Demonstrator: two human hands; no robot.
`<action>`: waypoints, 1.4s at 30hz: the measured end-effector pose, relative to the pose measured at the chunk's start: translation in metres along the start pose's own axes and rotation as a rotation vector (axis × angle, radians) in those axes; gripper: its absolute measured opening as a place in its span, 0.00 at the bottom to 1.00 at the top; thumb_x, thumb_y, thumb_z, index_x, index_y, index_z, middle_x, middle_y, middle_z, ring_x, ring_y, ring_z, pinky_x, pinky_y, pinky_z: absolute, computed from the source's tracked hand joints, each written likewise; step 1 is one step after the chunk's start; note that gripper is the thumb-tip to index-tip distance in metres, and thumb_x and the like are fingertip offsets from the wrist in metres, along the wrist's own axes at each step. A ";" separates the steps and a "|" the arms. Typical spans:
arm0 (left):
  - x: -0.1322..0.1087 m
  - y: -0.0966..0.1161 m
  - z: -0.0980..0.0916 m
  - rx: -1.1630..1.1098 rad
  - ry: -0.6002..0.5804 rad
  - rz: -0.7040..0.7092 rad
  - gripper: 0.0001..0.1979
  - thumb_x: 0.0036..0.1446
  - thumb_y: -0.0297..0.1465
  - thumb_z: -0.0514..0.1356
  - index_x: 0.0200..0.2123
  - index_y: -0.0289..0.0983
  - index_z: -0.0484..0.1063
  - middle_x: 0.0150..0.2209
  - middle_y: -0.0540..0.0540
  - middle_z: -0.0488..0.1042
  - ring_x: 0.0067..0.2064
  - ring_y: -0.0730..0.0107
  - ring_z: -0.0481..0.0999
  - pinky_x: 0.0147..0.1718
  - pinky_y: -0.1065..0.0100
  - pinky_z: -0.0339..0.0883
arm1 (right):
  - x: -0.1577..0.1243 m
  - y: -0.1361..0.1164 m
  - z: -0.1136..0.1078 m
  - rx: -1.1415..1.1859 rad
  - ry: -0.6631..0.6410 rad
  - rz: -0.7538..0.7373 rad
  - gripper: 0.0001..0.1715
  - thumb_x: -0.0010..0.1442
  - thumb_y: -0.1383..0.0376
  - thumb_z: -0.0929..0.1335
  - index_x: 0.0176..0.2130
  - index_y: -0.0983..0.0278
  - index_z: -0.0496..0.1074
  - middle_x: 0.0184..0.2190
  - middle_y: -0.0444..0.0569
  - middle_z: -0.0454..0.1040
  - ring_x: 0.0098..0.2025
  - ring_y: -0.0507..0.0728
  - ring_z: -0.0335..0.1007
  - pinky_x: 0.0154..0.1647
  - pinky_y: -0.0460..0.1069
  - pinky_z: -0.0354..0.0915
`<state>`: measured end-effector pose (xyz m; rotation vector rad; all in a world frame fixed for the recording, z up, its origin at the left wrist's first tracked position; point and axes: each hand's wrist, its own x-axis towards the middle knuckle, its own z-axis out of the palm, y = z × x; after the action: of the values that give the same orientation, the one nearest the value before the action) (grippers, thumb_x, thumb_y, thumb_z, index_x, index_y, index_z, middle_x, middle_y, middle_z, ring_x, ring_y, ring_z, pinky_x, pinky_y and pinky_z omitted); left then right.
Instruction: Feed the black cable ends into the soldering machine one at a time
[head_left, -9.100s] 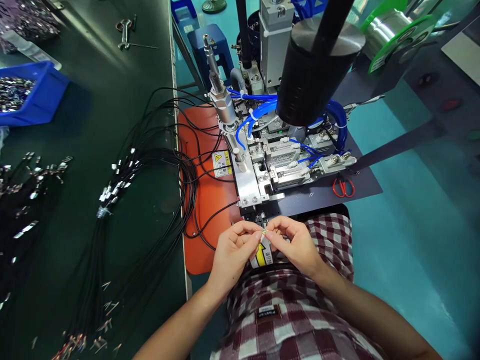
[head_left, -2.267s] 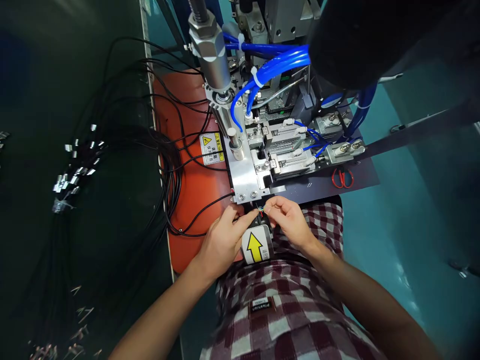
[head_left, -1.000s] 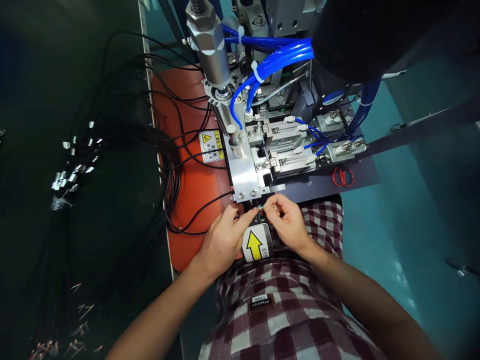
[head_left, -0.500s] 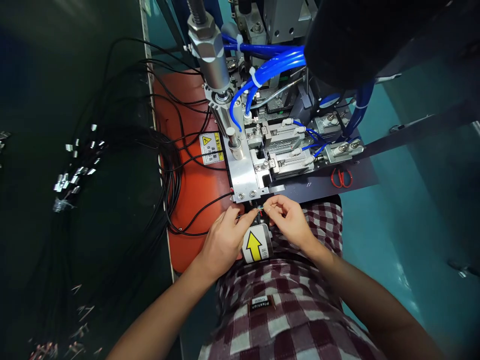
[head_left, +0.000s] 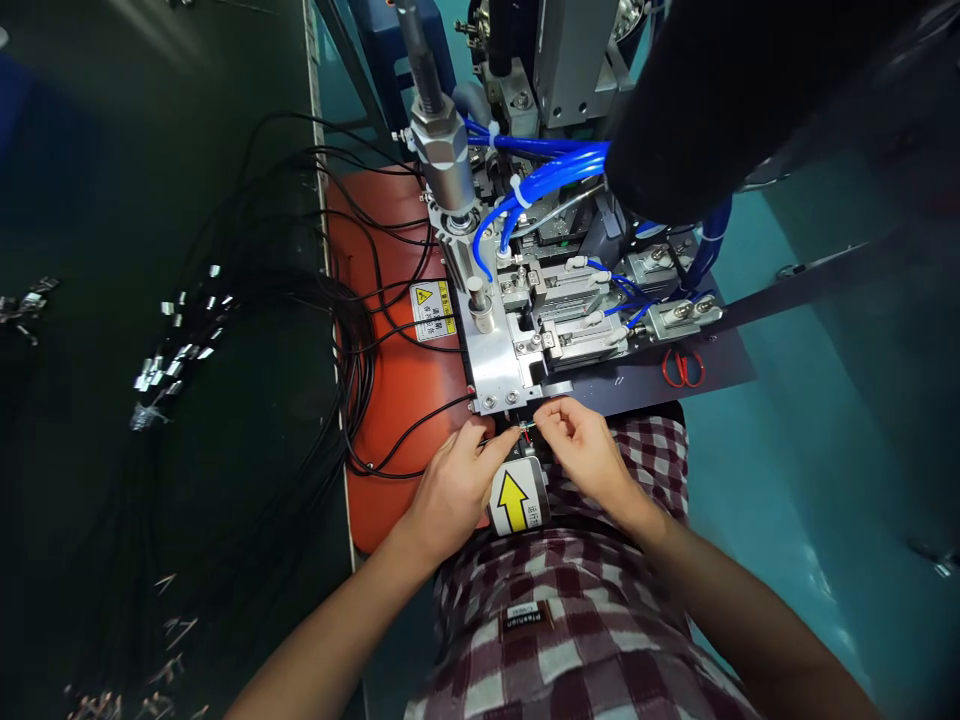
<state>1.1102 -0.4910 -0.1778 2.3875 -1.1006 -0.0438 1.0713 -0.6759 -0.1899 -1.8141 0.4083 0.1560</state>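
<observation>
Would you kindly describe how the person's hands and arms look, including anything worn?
The bare left hand and bare right hand wear no visible gloves or watch. No sleeve shows on the left forearm or right forearm. The person wears a maroon-and-white checked cloth garment with a small, dark rectangular label.

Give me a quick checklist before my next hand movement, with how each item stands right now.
1. Right hand pinching the thin wires: ok.
2. Left hand with thumb tip at those wires: ok.
3. Each wire end separated: cannot tell, too small.
4. Red-handled scissors apart from both hands: ok, on the dark plate.
5. Black cables off the orange base: not ok, several cross it.
</observation>
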 end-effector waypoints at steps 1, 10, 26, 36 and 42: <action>0.000 0.000 0.000 0.000 0.004 0.001 0.17 0.62 0.24 0.50 0.52 0.35 0.70 0.39 0.41 0.68 0.38 0.64 0.72 0.36 0.65 0.72 | -0.002 -0.002 -0.001 -0.074 0.041 -0.044 0.10 0.62 0.60 0.65 0.35 0.64 0.70 0.22 0.42 0.66 0.22 0.50 0.60 0.22 0.45 0.57; 0.002 -0.001 0.002 -0.010 0.037 0.023 0.16 0.61 0.23 0.51 0.49 0.34 0.71 0.39 0.40 0.70 0.40 0.63 0.73 0.37 0.65 0.73 | 0.000 -0.011 0.018 -0.240 0.182 -0.174 0.07 0.59 0.64 0.67 0.29 0.63 0.69 0.18 0.38 0.58 0.21 0.50 0.55 0.24 0.45 0.54; 0.001 -0.001 0.001 -0.024 0.043 0.014 0.15 0.62 0.23 0.50 0.49 0.32 0.72 0.38 0.40 0.69 0.39 0.63 0.73 0.36 0.65 0.72 | -0.008 0.005 0.013 0.454 0.067 0.175 0.16 0.55 0.54 0.68 0.30 0.65 0.69 0.22 0.42 0.65 0.24 0.51 0.59 0.25 0.47 0.57; 0.001 -0.002 0.001 -0.061 0.036 -0.008 0.16 0.62 0.23 0.50 0.50 0.34 0.71 0.39 0.40 0.69 0.41 0.63 0.72 0.38 0.65 0.72 | -0.022 -0.018 0.009 -0.371 0.217 -0.231 0.07 0.59 0.65 0.66 0.30 0.63 0.71 0.22 0.43 0.68 0.24 0.51 0.62 0.29 0.48 0.56; 0.001 -0.002 0.002 -0.049 0.040 -0.006 0.15 0.63 0.24 0.50 0.49 0.34 0.71 0.38 0.41 0.70 0.40 0.63 0.73 0.37 0.65 0.72 | -0.019 -0.012 0.007 -0.362 0.222 -0.301 0.06 0.60 0.66 0.65 0.32 0.63 0.71 0.24 0.45 0.71 0.26 0.52 0.66 0.31 0.47 0.60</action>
<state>1.1120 -0.4909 -0.1800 2.3382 -1.0614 -0.0249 1.0588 -0.6632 -0.1755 -2.2362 0.2674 -0.1954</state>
